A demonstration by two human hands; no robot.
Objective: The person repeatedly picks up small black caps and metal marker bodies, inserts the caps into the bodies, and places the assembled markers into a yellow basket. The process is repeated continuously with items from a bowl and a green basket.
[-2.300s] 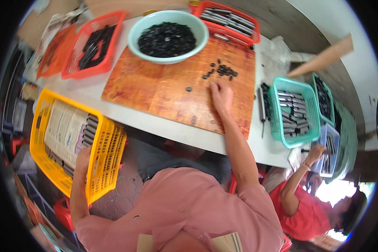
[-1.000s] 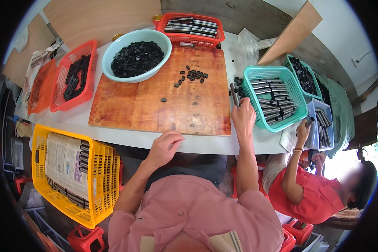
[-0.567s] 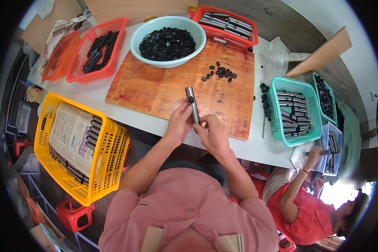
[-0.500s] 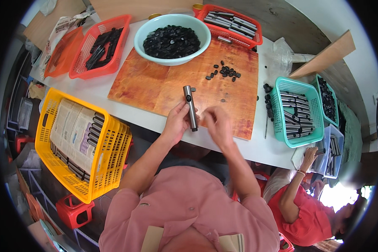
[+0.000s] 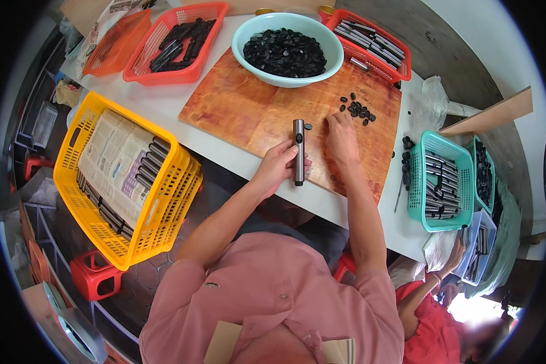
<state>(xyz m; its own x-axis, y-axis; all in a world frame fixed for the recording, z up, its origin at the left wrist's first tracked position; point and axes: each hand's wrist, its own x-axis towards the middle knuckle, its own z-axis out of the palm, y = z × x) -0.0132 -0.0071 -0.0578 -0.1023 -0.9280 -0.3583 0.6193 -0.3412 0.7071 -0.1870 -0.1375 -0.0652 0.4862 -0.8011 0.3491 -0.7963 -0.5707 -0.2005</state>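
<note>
The right hand (image 5: pixel 343 138) has moved up the board since the earlier frame, away from the metal tube (image 5: pixel 299 151) and over to the loose black caps (image 5: pixel 361 111), while the left hand (image 5: pixel 277 168) stays closed around the tube. The hands are apart. The right hand's fingers are curled close to the board (image 5: pixel 236 100); whether they pinch anything, I cannot tell. The tube stands between the two hands, its long axis running nearly from twelve to six, with a dark oval piece in its side near the twelve o'clock end. The relation that seems to count is the right hand's to the caps: the pile lies near, at about one o'clock from its knuckles, and at two o'clock from the left hand, which is farther off. A single cap (image 5: pixel 308 127) shows just beside the tube's upper end. Beyond, a pale bowl (image 5: pixel 285 83) of black caps sits at twelve o'clock from the tube, a green basket (image 5: pixel 416 188) of tubes at four from the right hand, and a yellow crate (image 5: pixel 182 182) at nine from the left.
</note>
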